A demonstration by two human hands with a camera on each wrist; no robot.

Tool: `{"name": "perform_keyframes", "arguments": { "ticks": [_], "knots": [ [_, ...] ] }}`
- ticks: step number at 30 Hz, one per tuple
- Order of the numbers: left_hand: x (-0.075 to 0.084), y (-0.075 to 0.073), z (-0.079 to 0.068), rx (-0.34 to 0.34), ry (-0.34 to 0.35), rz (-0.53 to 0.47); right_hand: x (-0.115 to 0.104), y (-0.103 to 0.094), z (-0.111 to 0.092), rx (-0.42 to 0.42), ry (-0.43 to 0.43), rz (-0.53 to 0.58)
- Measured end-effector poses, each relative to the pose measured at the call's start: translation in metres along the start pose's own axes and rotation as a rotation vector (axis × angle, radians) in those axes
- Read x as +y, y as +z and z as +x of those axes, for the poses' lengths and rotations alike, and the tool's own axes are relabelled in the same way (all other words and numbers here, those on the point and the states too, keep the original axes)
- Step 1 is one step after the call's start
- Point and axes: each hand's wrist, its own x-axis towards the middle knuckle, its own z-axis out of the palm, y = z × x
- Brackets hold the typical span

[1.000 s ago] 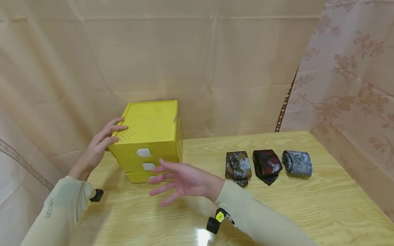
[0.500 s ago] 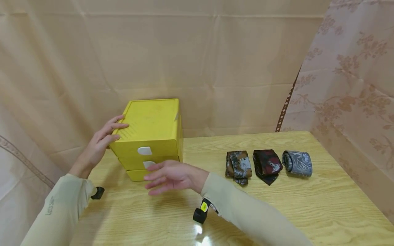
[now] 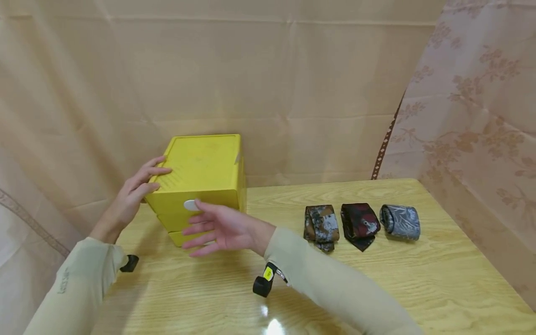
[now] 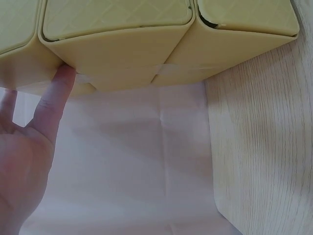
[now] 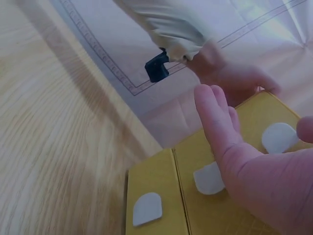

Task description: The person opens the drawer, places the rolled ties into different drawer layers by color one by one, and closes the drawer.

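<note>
A yellow drawer unit with white pull tabs stands at the back left of the table. My left hand rests on its top left edge, fingers lying over the edge; in the left wrist view a digit touches the side panel. My right hand is spread in front of the drawer fronts, holding nothing, its thumb overlapping the top white tab. The right wrist view shows the lower white tabs beside that hand. All the drawers look closed.
To the right lie three rolled neckties: a brown and grey patterned tie, a dark red tie and a grey leaf-patterned tie. They sit on a light wooden table. Beige curtain hangs close behind.
My right hand has moved left along the drawer fronts, its fingers spreading again and its thumb now at the top tab. My left hand has stayed on the drawer unit.
</note>
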Motion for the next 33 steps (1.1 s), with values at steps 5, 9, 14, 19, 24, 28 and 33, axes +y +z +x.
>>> {"name": "perform_keyframes", "arguments": {
  "ticks": [5,9,14,19,24,28,33],
  "knots": [
    [0.000,0.001,0.000,0.002,-0.003,-0.020,0.000,0.004,0.003,-0.029,-0.030,0.067],
    [0.001,0.002,0.001,0.001,-0.019,-0.005,0.001,0.006,0.004,-0.033,-0.050,0.128],
    [0.001,0.002,0.001,-0.002,-0.004,-0.019,0.004,0.010,0.005,-0.023,-0.071,0.159],
    [0.001,0.002,-0.001,0.002,0.013,-0.037,0.005,0.013,0.005,-0.024,-0.079,0.157],
    [0.000,0.002,-0.003,0.007,-0.018,-0.001,0.006,0.013,0.004,-0.017,-0.078,0.144],
    [-0.001,0.001,-0.002,0.015,-0.052,0.038,0.007,0.014,0.002,-0.033,-0.071,0.143],
    [0.001,0.001,-0.001,0.008,-0.050,0.008,0.009,0.017,-0.002,-0.081,-0.034,0.144]
  ]
}}
